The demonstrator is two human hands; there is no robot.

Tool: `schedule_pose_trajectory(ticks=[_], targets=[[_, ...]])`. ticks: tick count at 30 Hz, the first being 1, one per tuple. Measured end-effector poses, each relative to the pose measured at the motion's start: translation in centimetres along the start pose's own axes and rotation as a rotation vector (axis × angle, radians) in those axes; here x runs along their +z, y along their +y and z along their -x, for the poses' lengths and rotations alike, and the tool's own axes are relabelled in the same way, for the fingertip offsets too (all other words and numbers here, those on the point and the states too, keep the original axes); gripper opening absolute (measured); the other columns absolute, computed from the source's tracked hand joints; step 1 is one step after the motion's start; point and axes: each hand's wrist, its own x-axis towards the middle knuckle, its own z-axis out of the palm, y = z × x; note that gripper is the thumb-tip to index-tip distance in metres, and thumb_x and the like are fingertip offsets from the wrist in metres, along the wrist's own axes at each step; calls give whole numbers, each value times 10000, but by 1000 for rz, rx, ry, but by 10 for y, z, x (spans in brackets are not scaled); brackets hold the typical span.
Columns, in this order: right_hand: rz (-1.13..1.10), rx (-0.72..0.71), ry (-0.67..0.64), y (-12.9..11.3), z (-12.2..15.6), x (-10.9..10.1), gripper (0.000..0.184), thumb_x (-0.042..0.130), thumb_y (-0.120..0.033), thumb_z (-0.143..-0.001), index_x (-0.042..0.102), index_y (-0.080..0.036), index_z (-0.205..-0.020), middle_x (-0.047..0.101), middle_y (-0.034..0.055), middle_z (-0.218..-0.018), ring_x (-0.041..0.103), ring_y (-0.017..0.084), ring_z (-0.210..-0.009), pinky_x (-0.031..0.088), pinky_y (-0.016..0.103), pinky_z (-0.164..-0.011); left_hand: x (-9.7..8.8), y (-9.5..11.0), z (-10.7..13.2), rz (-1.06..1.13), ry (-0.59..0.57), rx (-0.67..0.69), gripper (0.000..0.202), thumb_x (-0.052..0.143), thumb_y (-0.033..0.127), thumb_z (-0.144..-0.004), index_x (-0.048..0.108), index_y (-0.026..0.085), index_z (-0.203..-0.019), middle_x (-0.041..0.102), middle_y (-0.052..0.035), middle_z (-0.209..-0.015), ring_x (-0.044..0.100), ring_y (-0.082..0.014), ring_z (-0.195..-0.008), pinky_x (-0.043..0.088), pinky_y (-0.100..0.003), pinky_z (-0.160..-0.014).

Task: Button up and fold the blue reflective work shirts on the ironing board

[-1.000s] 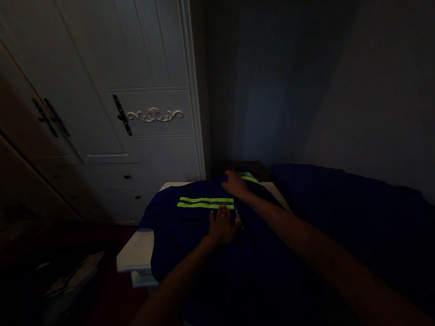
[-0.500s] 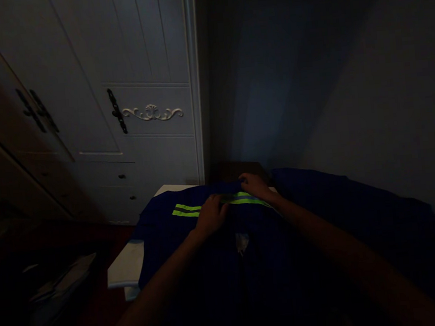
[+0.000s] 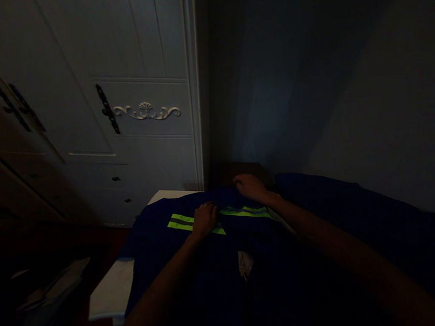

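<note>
A dark blue work garment (image 3: 181, 267) with yellow-green reflective stripes (image 3: 179, 222) lies spread out before me. My left hand (image 3: 205, 219) is closed on the cloth at the left stripe, its fingertips curled into the fabric. Farther away, my right hand (image 3: 249, 186) pinches the garment near its far edge, above the right stripe. The two stripe sections are out of line at the middle. Below them, a pale patch (image 3: 245, 263) shows through a gap in the cloth. Darkness hides much of the near part.
Under the garment, a white surface (image 3: 112, 289) juts out at the left. A white wardrobe (image 3: 152, 158) with dark handles stands behind. More dark blue cloth (image 3: 338, 198) lies at the right along the wall (image 3: 388, 117). Dim, piled items (image 3: 57, 288) are at lower left.
My left hand has come slightly nearer and left, baring more stripe beside it. My right hand has shifted a little left, off the right stripe toward the far edge. The view has shifted slightly.
</note>
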Motion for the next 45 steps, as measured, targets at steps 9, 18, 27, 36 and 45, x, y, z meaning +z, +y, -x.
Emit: schedule_pose_trajectory(ticks=[9, 18, 27, 36, 45], targets=[[36, 88, -178, -33, -45, 24, 244, 651, -191, -823, 716, -79, -1029, 712, 211, -1052, 703, 299, -954, 541, 311, -766, 3, -1, 4, 49, 41, 15, 342, 400, 308, -973, 693, 191, -1104, 653, -69, -1263, 584, -229, -1155, 426, -384, -995], [17, -207, -326, -95, -31, 42, 196, 605, -193, -842, 718, -103, -975, 726, 185, -994, 709, 287, -907, 547, 343, -772, 6, -6, 2, 131, 113, -100, 293, 399, 138, -882, 640, 144, -1048, 661, -132, -1059, 611, -242, -1034, 476, -379, -916], [-88, -319, -160, -49, -16, 43, 383, 518, -144, -870, 627, -106, -1235, 615, 182, -1270, 596, 255, -1158, 455, 325, -965, 5, 1, 4, 129, 73, 128, 571, 297, 380, -984, 340, 60, -1456, 411, -171, -1501, 329, -266, -1417, 302, -416, -1142], [-162, -304, -10, -19, -19, 61, 471, 465, -94, -884, 547, -130, -1346, 504, 135, -1430, 468, 211, -1322, 354, 357, -1112, 13, 7, 5, -142, -22, 13, 717, 237, 572, -958, 415, 64, -1433, 341, -201, -1534, 225, -312, -1461, 171, -470, -1184], [-195, -94, 182, 39, 85, 78, 529, 474, -235, -913, 442, -116, -1428, 392, 183, -1500, 348, 272, -1408, 305, 482, -1154, 15, 2, 0, -101, -53, -49, 846, 188, 672, -919, 398, 39, -1440, 327, -225, -1533, 252, -330, -1449, 167, -469, -1181]])
